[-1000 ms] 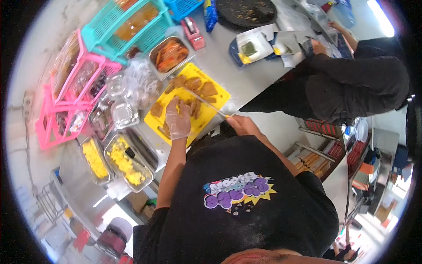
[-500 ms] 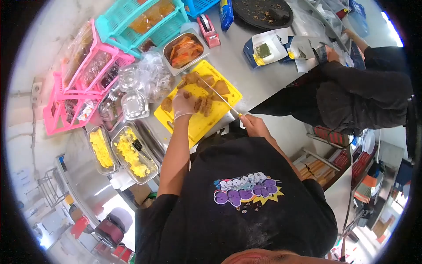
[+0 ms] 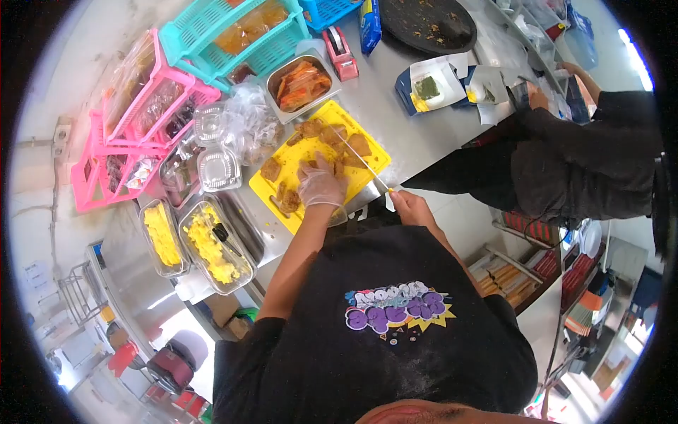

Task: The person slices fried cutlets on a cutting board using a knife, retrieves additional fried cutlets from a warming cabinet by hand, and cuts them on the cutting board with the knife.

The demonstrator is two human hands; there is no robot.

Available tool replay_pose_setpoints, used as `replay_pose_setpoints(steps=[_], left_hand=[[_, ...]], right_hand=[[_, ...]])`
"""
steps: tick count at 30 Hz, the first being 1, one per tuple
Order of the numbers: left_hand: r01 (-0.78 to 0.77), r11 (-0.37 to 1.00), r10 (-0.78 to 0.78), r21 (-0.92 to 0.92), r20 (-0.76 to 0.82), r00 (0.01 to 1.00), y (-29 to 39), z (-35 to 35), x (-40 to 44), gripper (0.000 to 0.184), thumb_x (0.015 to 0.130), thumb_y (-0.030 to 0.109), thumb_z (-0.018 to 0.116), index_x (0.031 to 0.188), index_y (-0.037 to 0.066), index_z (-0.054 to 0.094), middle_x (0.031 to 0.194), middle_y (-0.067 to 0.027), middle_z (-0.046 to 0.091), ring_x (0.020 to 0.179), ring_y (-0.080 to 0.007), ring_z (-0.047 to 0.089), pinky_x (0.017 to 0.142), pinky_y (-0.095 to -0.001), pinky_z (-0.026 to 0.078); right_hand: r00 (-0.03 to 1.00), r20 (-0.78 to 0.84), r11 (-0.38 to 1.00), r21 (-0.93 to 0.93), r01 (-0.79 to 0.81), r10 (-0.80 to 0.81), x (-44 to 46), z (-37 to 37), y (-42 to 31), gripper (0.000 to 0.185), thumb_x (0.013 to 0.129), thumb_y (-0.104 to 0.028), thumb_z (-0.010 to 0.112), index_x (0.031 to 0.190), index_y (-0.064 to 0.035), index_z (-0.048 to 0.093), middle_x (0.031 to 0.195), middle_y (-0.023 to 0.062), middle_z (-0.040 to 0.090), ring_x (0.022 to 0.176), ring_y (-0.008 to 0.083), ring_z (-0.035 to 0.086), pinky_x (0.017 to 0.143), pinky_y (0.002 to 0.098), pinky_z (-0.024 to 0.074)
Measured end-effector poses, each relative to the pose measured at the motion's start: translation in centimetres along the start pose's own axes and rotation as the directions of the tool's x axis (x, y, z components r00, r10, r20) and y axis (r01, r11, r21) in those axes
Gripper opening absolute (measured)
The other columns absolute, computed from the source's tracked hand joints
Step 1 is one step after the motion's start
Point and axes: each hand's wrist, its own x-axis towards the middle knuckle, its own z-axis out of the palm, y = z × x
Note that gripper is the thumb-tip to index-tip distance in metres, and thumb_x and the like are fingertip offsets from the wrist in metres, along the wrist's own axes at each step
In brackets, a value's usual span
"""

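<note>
A yellow cutting board (image 3: 366,138) lies on the steel counter with browned pieces of what looks like cooked meat (image 3: 359,145) spread over it. My left hand (image 3: 323,185), in a clear plastic glove, is closed over some of these pieces near the board's middle; its fingertips are partly hidden. In my right hand (image 3: 412,208), at the board's right edge, is the handle of a long knife (image 3: 367,167). The thin blade slants up and left across the board, to the right of my left hand. More browned pieces lie at the board's lower left.
Behind the board stands a metal tray of orange-red food (image 3: 302,86). Clear clamshell boxes (image 3: 219,168) and glass dishes of yellow food (image 3: 212,247) are at the left. Opened cartons (image 3: 432,83) sit at the back right, near another person's dark sleeve (image 3: 579,145).
My left hand has moved right and toward me, onto the cut pieces. Browned pieces now show at the board's lower left. The knife stays in my right hand at about the same slant.
</note>
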Motion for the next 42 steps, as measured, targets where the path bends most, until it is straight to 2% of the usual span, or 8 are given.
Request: replay_pose_setpoints(steps=[17, 20, 23, 29, 35, 38, 41, 42], left_hand=[[0.005, 1.000, -0.005, -0.024, 0.026, 1.000, 1.0, -1.8, -0.7, 0.066, 0.091, 0.056, 0.065, 0.142, 0.015, 0.053, 0.158, -0.0271, 0.040, 0.145, -0.0450, 0.040, 0.099, -0.0613, 0.047], [-0.028, 0.999, 0.022, -0.026, -0.216, 0.976, 0.9, 0.8, -0.2, 0.058, 0.092, 0.053, 0.063, 0.136, 0.016, 0.058, 0.155, -0.0265, 0.043, 0.141, -0.0441, 0.044, 0.095, -0.0607, 0.048], [-0.048, 0.995, 0.044, -0.092, -0.043, 0.998, 0.1, -0.5, 0.1, 0.053, 0.092, 0.053, 0.063, 0.132, 0.017, 0.061, 0.152, -0.0254, 0.047, 0.136, -0.0432, 0.048, 0.093, -0.0603, 0.048], [-0.205, 0.979, 0.200, -0.009, -0.181, 0.963, -1.7, -0.5, -0.4, 0.041, 0.089, 0.039, 0.066, 0.125, 0.019, 0.064, 0.135, -0.0189, 0.057, 0.121, -0.0405, 0.057, 0.089, -0.0545, 0.052], [-0.468, 0.879, 0.389, -0.086, -0.438, 0.811, -5.5, 5.0, 3.2, 0.037, 0.086, 0.020, 0.072, 0.121, 0.016, 0.063, 0.129, -0.0160, 0.058, 0.111, -0.0400, 0.060, 0.082, -0.0489, 0.059], [-0.489, 0.864, 0.367, -0.116, -0.518, 0.772, -5.8, 5.7, 5.1, 0.035, 0.086, 0.018, 0.071, 0.120, 0.014, 0.061, 0.117, -0.0161, 0.062, 0.108, -0.0394, 0.061, 0.078, -0.0492, 0.059], [-0.548, 0.752, 0.246, -0.366, -0.615, 0.749, -6.3, 2.4, 4.8, 0.031, 0.087, 0.014, 0.069, 0.117, 0.013, 0.062, 0.105, -0.0133, 0.066, 0.102, -0.0334, 0.064, 0.067, -0.0449, 0.058], [-0.358, 0.475, 0.006, -0.804, -0.404, 0.915, -6.3, 1.2, 4.8, 0.028, 0.088, 0.014, 0.068, 0.116, 0.013, 0.063, 0.104, -0.0125, 0.067, 0.099, -0.0314, 0.065, 0.064, -0.0425, 0.057]], right_hand=[[0.999, -0.019, 0.999, 0.026, 0.045, -0.045, 0.4, 1.8, -0.2, 0.050, 0.107, -0.042, 0.054, 0.082, 0.0005, 0.062, 0.069, 0.0063, 0.055, 0.069, 0.0170, 0.052, 0.064, 0.0373, 0.0439], [0.999, 0.027, 1.000, -0.001, -0.020, 0.020, 0.0, 2.0, -0.8, 0.052, 0.107, -0.042, 0.053, 0.083, 0.0023, 0.062, 0.069, 0.0087, 0.056, 0.068, 0.0184, 0.052, 0.064, 0.0387, 0.0440], [1.000, -0.012, 0.997, -0.071, 0.006, -0.007, -0.5, 2.7, -1.1, 0.051, 0.106, -0.046, 0.053, 0.096, 0.0015, 0.068, 0.083, 0.0259, 0.067, 0.076, 0.0390, 0.066, 0.074, 0.0459, 0.0509], [0.996, -0.088, 1.000, -0.006, -0.015, 0.015, -2.2, 4.3, -2.1, 0.051, 0.107, -0.042, 0.053, 0.087, 0.0033, 0.064, 0.068, 0.0113, 0.056, 0.067, 0.0209, 0.052, 0.066, 0.0409, 0.0445], [0.987, -0.093, 0.990, -0.047, -0.133, 0.128, -4.4, 5.0, -4.0, 0.052, 0.106, -0.044, 0.053, 0.096, 0.0041, 0.069, 0.083, 0.0274, 0.067, 0.077, 0.0404, 0.065, 0.075, 0.0478, 0.0496], [0.983, -0.133, 0.992, -0.016, -0.127, 0.123, -4.9, 5.3, -3.4, 0.052, 0.107, -0.044, 0.053, 0.095, 0.0046, 0.067, 0.080, 0.0257, 0.066, 0.073, 0.0351, 0.063, 0.073, 0.0460, 0.0492], [0.978, -0.144, 0.989, 0.023, -0.149, 0.150, -4.4, 5.3, -1.4, 0.049, 0.107, -0.041, 0.053, 0.094, 0.0045, 0.067, 0.077, 0.0240, 0.063, 0.069, 0.0292, 0.059, 0.071, 0.0436, 0.0485], [0.978, -0.149, 0.989, 0.051, -0.140, 0.147, -4.1, 4.9, -1.2, 0.048, 0.107, -0.040, 0.054, 0.095, 0.0044, 0.067, 0.076, 0.0230, 0.062, 0.069, 0.0277, 0.057, 0.070, 0.0431, 0.0483]])
